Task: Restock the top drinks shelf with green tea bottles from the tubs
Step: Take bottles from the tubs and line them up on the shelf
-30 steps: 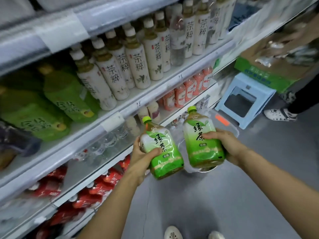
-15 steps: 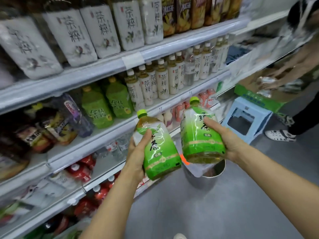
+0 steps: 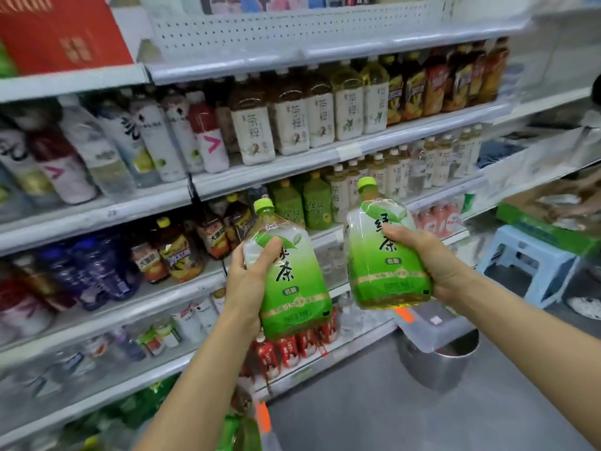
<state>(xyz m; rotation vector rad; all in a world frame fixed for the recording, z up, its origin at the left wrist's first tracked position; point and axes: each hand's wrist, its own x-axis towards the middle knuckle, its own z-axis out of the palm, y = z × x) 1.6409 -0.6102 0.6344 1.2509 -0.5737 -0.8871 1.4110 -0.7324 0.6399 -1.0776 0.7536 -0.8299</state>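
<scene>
My left hand grips a green tea bottle with a lime cap, held upright and tilted slightly left. My right hand grips a second green tea bottle, a little higher and to the right. Both bottles hang in front of the shop shelving at the height of the third shelf. The top drinks shelf carries white-labelled tea bottles and darker bottles to their right. A clear tub with an orange latch sits behind my right wrist. Another tub with green bottles shows at the bottom edge.
A steel pot stands on the grey floor under the clear tub. A blue plastic stool is at the right, with a green-edged cardboard box behind it. Another person's shoe is beside the stool. Lower shelves hold more drinks.
The view has tilted upward, bringing higher shelves into sight. Both hands have risen with their bottles, which now stand more upright and slightly further apart.
</scene>
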